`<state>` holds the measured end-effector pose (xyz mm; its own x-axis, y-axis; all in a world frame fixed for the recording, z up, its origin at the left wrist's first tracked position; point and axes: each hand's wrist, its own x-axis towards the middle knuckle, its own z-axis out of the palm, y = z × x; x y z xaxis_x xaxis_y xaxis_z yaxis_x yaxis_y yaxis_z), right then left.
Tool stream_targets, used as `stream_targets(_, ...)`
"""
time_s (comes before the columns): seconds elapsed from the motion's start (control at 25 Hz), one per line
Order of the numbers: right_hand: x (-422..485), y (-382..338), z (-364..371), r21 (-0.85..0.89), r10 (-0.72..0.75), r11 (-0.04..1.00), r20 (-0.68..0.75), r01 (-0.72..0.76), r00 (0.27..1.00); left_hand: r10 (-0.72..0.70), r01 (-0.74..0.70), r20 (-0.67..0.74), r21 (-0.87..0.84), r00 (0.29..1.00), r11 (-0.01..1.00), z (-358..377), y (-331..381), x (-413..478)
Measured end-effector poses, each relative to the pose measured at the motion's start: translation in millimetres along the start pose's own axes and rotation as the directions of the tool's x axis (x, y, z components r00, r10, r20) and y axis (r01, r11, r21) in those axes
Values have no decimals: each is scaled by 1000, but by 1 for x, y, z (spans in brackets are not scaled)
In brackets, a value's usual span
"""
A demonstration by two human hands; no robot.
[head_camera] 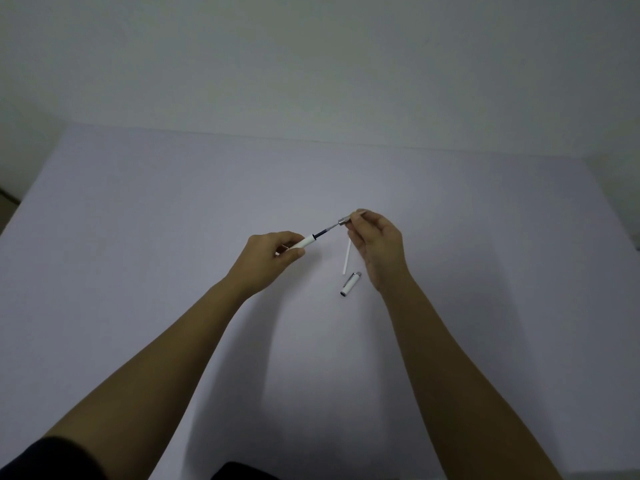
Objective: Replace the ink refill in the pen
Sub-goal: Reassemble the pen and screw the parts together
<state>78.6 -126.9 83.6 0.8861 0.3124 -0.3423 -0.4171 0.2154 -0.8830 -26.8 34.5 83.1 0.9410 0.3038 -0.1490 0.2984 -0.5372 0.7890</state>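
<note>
In the head view, near the centre of the frame, the left hand [268, 258] pinches the white pen barrel [304, 243] between thumb and fingers. A dark ink refill [325, 232] sticks out of the barrel toward the upper right, ending in the metal tip section [344, 221], which the right hand [379, 244] pinches. Below them, on the pale tabletop [138, 220], lie a thin white refill tube [347, 257] and the pen cap [350, 284], just beside each other.
</note>
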Motion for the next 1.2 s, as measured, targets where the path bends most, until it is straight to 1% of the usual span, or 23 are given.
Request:
stream_targets(0.2,-4,-1,0,-36,-24,999,26,25,999,34,-34,14,34,999,999,1,3,-2)
stream_targets(0.4,-7,3,-4,-182,-83,979,41,89,996,31,-31,2,34,1000,999,0,4,-5)
stream_targets(0.56,-16,8,-3,-150,-37,987,90,50,995,59,-59,0,26,998,998,1,10,-8)
stream_targets(0.64,-21,12,1,-177,-31,983,125,53,992,89,-89,8,35,996,995,1,13,-9)
stream_targets(0.76,-25,15,2,-184,-31,981,123,54,992,116,-116,8,67,993,991,0,13,-10)
stream_targets(0.84,-25,14,0,-252,-12,967,117,41,993,126,-126,7,84,992,988,-2,11,-11)
stream_targets(0.92,-25,13,1,-380,-2,924,103,41,995,125,-125,-2,69,992,990,-3,10,-13)
stream_targets(0.96,-25,12,2,-414,5,909,110,41,994,120,-119,-13,62,993,991,-3,10,-13)
stream_targets(1.08,-25,8,2,-372,14,926,181,55,983,112,-110,-46,53,993,993,-2,11,-14)
stream_targets(1.12,-25,5,0,-381,-2,921,199,80,980,113,-111,-49,48,992,993,-2,11,-14)
stream_targets(1.2,-25,2,-2,-463,-34,877,208,130,977,119,-117,-47,42,992,992,-3,12,-15)
